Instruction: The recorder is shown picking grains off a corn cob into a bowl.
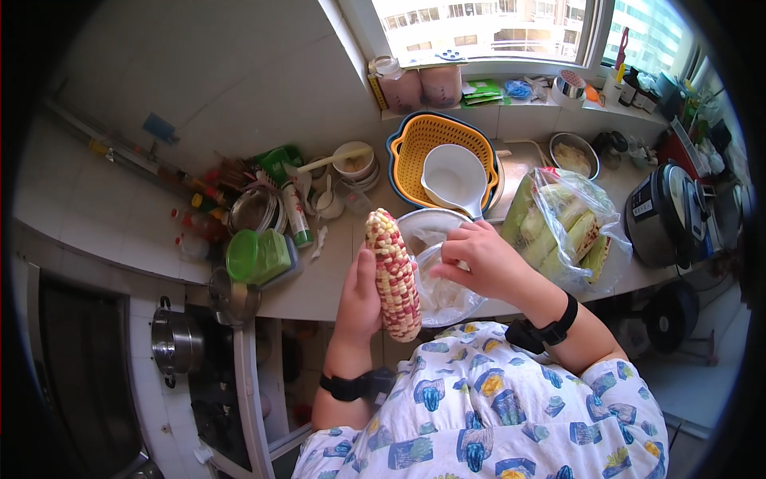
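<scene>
My left hand (354,299) grips a husked ear of corn (395,278), its kernels mottled cream and dark red. The cob stands nearly upright, with the narrower end towards the window. To its right, my right hand (479,257) hovers with fingers curled in and the thumb near them. Whether anything is pinched there I cannot tell; a small pale spot shows by the thumb. Beneath both hands sits a round bowl (426,219) lined with a clear plastic bag (446,296). Pale scraps show inside the bag, partly hidden by my right hand.
A clear bag of corn in husks (562,227) lies to the right, beside a rice cooker (661,209). Behind the bowl, a white dipper (455,173) rests in a yellow colander (422,129). Left are a green-lidded container (242,254), a spray can (296,212) and stacked bowls (354,160).
</scene>
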`<state>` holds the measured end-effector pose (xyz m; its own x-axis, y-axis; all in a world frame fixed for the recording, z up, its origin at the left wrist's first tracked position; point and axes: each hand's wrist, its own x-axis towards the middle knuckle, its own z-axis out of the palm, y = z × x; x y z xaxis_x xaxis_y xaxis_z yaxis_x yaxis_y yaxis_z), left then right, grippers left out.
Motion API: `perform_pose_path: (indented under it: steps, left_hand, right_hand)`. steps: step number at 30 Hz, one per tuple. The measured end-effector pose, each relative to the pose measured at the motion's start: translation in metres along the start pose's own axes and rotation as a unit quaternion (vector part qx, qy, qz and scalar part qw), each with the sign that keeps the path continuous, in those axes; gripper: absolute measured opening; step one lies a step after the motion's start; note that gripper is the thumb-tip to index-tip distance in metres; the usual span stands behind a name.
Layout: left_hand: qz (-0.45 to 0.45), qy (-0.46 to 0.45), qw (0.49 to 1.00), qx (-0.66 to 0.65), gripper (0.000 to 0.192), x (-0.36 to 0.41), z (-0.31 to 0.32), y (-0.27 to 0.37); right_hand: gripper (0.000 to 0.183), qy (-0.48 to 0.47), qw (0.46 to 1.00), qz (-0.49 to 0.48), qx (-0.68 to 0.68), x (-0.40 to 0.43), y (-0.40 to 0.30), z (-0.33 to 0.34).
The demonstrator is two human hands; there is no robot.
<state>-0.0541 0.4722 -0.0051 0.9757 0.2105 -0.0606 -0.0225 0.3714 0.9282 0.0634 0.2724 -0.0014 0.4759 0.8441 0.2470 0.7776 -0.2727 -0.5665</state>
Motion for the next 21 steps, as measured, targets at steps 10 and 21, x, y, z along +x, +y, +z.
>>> perform_pose_path:
  steps: [10, 21]
  left_hand:
    - [0.042, 0.018, 0.993, 0.11, 0.049, 0.004, 0.014, 0.001]
    - [0.012, 0.004, 0.997, 0.082, 0.052, 0.006, 0.013, 0.003]
  right_hand:
    - [0.028, 0.138, 0.98, -0.026, 0.138, 0.02, -0.015, -0.003]
    - [0.016, 0.176, 0.963, -0.015, 0.204, 0.017, -0.01, 0.004]
